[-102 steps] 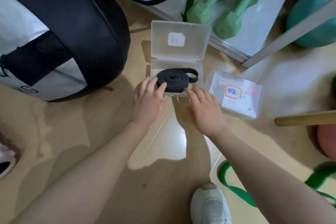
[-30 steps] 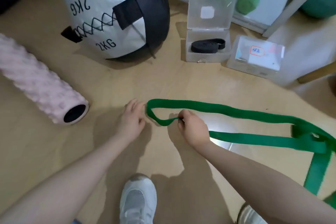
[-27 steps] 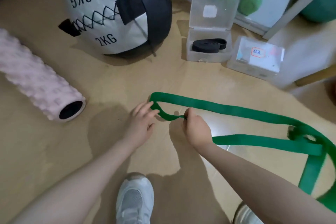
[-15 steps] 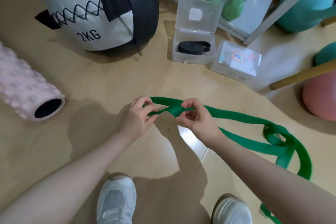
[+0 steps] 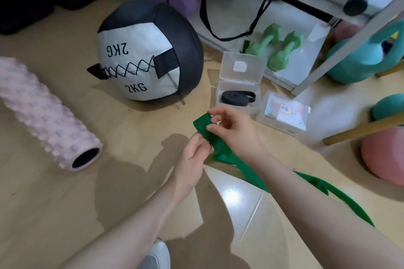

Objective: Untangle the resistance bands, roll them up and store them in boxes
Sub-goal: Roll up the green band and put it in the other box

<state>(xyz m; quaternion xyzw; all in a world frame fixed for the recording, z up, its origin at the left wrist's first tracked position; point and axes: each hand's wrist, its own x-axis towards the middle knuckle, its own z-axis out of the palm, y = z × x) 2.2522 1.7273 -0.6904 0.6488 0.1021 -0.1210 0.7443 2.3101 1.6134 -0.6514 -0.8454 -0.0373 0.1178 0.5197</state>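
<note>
1. right hand [image 5: 231, 129] raised above floor [image 5: 65, 203], palm turned inward, forearm reaching in from lower right; fingers [image 5: 213, 112] curled, pinching folded end of green band [image 5: 202, 125] between thumb and fingertips.
2. left hand [image 5: 192, 155] just below and left of right hand, forearm coming up from bottom left; fingers curled toward the band, touching its edge under the fold, grip itself partly hidden.
3. green band trailing from both hands down to the right under the right forearm, loose loops lying on floor.
4. black band [image 5: 237, 96] coiled inside open clear box [image 5: 239, 85], lid upright, beyond the hands.
5. closed clear box [image 5: 284, 116] with label just right of the open one.
6. medicine ball [image 5: 148, 52] marked 2kg at upper left of boxes; pink foam roller [image 5: 43, 113] at far left; green dumbbells [image 5: 277, 48] behind boxes.
7. white shoe [image 5: 157, 255] at bottom edge.
</note>
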